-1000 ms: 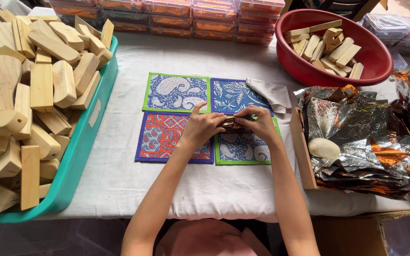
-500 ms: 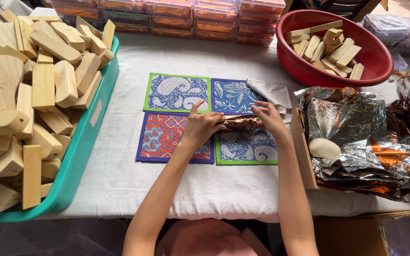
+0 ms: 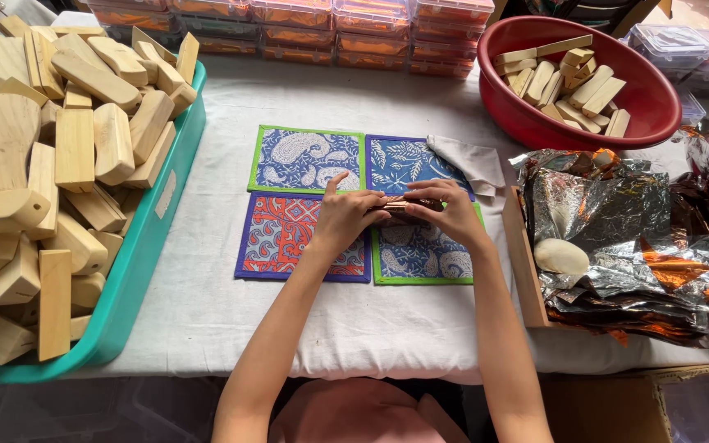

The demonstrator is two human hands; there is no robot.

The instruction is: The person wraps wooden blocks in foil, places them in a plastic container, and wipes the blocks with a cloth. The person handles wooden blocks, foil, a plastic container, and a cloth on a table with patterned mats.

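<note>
Item: small foil-wrapped piece, coppery brown, at the middle of the bench, over the meeting corners of four patterned mats. Left hand: grip pinching the piece's left end, forefinger raised. Right hand: half a second ago it lay open with fingers spread off the piece's right end; it has now closed back over that end, grip pressed onto the foil, so less wrapper shows between the hands. Judged meaning: the wrapping is being tightened or folded shut, not finished. Surroundings: teal tray of bare wooden blocks along the left edge; red bowl of blocks at the far right corner; loose foil sheets at the right edge.
</note>
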